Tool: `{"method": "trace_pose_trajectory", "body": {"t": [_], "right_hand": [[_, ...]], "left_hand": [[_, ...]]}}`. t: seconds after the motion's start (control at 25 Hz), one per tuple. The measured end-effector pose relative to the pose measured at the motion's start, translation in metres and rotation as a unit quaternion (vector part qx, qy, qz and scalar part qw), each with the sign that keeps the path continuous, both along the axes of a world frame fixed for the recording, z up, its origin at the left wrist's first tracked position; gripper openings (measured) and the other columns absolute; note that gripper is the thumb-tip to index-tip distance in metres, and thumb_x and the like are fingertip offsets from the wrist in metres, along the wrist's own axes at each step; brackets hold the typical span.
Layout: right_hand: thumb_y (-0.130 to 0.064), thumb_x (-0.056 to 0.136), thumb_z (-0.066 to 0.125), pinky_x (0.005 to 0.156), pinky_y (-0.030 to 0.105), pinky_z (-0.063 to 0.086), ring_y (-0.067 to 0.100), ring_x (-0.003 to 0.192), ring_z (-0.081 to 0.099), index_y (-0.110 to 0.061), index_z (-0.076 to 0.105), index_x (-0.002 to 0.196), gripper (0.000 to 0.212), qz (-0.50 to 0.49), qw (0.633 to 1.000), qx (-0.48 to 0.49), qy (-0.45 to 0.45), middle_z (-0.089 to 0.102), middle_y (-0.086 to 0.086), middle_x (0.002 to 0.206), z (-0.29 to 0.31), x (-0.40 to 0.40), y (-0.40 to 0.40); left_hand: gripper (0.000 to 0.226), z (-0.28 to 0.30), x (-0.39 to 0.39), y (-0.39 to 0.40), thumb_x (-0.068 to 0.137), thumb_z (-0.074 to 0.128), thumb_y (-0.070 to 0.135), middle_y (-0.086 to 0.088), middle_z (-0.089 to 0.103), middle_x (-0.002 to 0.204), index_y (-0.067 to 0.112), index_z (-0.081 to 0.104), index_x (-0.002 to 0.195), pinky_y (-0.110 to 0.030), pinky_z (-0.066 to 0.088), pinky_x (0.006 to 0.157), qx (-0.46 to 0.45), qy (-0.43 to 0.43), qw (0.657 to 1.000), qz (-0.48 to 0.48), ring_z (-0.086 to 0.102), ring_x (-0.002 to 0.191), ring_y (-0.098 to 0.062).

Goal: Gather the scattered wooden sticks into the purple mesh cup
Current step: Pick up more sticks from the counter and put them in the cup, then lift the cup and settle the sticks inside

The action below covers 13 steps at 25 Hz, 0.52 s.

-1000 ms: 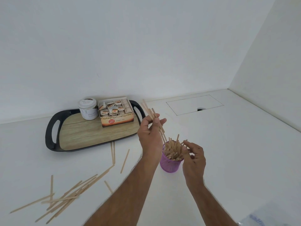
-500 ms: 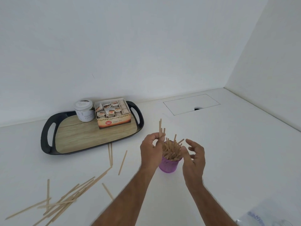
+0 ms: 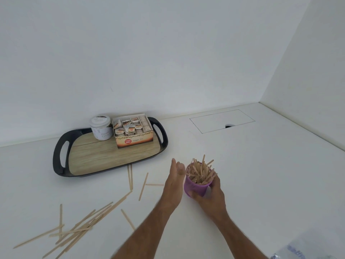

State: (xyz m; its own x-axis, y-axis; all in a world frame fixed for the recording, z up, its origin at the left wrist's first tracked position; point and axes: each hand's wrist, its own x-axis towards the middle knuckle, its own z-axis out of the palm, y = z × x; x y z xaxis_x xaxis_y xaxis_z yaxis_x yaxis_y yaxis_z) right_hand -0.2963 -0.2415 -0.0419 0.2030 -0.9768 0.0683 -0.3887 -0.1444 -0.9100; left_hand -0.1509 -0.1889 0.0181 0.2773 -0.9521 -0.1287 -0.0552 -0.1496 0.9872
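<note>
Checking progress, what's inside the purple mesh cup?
The purple mesh cup, gripped by the right hand, holds many wooden sticks; their lower ends and the cup's bottom are hidden.

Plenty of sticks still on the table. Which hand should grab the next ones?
Left. The left hand is open and empty, on the side where the loose sticks lie. The right hand grips the cup, steadying it.

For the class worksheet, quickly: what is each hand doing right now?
Left hand: open, fingers straight, holding nothing, beside the purple mesh cup of thin wooden sticks.
Right hand: fingers curled round the cup, holding it.
</note>
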Motion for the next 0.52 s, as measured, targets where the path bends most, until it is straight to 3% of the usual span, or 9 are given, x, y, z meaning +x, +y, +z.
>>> {"method": "trace_pose_trajectory", "body": {"t": [0.08,0.24,0.32,0.44,0.52], "right_hand": [[-0.053,0.051,0.088,0.068,0.007,0.051,-0.003,0.098,0.064,-0.049,0.045,0.115,0.077,-0.005,1.000,-0.017,0.011,0.061,-0.029,0.111,-0.002,0.003,-0.001],[-0.060,0.048,0.088,0.064,0.004,0.048,-0.014,0.093,0.061,-0.051,0.047,0.106,0.072,-0.020,0.999,-0.027,0.005,0.065,-0.030,0.099,-0.003,0.007,0.000],[-0.057,0.048,0.090,0.063,0.004,0.047,-0.014,0.093,0.060,-0.056,0.044,0.106,0.074,-0.020,0.999,-0.030,0.009,0.065,-0.035,0.097,-0.002,0.007,0.000],[-0.058,0.047,0.090,0.064,0.005,0.048,-0.011,0.094,0.061,-0.057,0.044,0.107,0.076,-0.012,0.999,-0.030,0.014,0.062,-0.038,0.102,-0.002,0.011,0.001],[-0.060,0.046,0.090,0.065,0.005,0.049,-0.006,0.093,0.063,-0.051,0.045,0.107,0.076,-0.012,0.999,-0.025,0.019,0.063,-0.034,0.098,-0.002,0.014,0.002]], "left_hand": [[0.121,0.003,-0.004,0.002,0.060,0.023,0.099,0.017,0.014,0.160,0.031,-0.003,0.156,-0.023,0.015,0.114,-0.003,0.009,1.000,-0.026,0.018,0.143,-0.001],[0.090,0.010,-0.011,-0.002,0.085,0.029,0.069,0.012,0.001,0.165,0.025,-0.005,0.156,-0.040,0.004,0.125,-0.015,-0.074,0.996,-0.054,0.000,0.151,-0.007],[0.083,0.010,-0.007,-0.003,0.089,0.028,0.065,0.013,0.001,0.165,0.025,-0.001,0.157,-0.043,-0.001,0.125,-0.016,-0.119,0.991,-0.067,-0.008,0.151,-0.005],[0.054,0.008,-0.002,-0.006,0.104,0.038,0.037,0.008,0.028,0.161,0.025,0.025,0.154,-0.039,0.017,0.124,-0.052,-0.130,0.989,-0.039,0.017,0.150,-0.009],[0.046,0.009,0.000,-0.007,0.104,0.040,0.015,0.003,0.044,0.153,0.024,0.039,0.149,-0.037,0.030,0.120,-0.065,-0.162,0.985,-0.010,0.034,0.145,-0.012]]}}
